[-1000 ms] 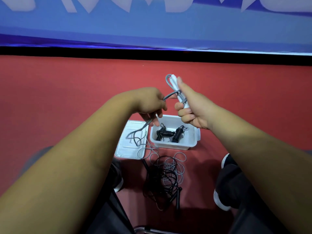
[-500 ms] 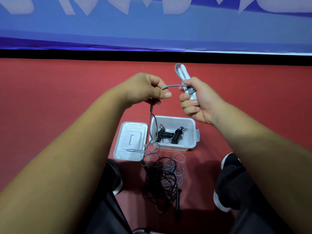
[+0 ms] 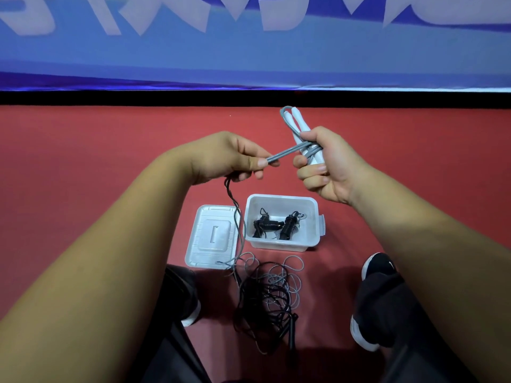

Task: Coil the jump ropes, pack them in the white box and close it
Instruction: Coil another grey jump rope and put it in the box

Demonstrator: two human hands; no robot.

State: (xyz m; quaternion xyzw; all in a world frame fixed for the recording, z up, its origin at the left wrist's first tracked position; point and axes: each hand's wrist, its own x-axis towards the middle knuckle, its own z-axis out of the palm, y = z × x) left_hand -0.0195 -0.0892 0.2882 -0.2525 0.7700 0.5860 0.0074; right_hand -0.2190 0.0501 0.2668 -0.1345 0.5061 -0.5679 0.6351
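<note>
Prob. an indoor sports hall or gym. Landmark: an open white plastic box (image 3: 279,243) sitting straight on a smooth matt red floor (image 3: 96,150), sports-court type. Beyond the box the floor ends at a black strip (image 3: 138,98). Above that runs a long blue banner w/ big pale lettering (image 3: 249,53), cut off at the top, unreadable. Nearer than the box: a loose tangle of black & grey jump ropes (image 3: 269,291) on the floor, flanked by black trainers w/ white soles (image 3: 380,268).

Smooth red floor (image 3: 83,150) below a blue wall banner (image 3: 249,53).
A black horizontal band (image 3: 110,98) separates them; large pale shapes (image 3: 456,12) run across the banner's upper part.
</note>
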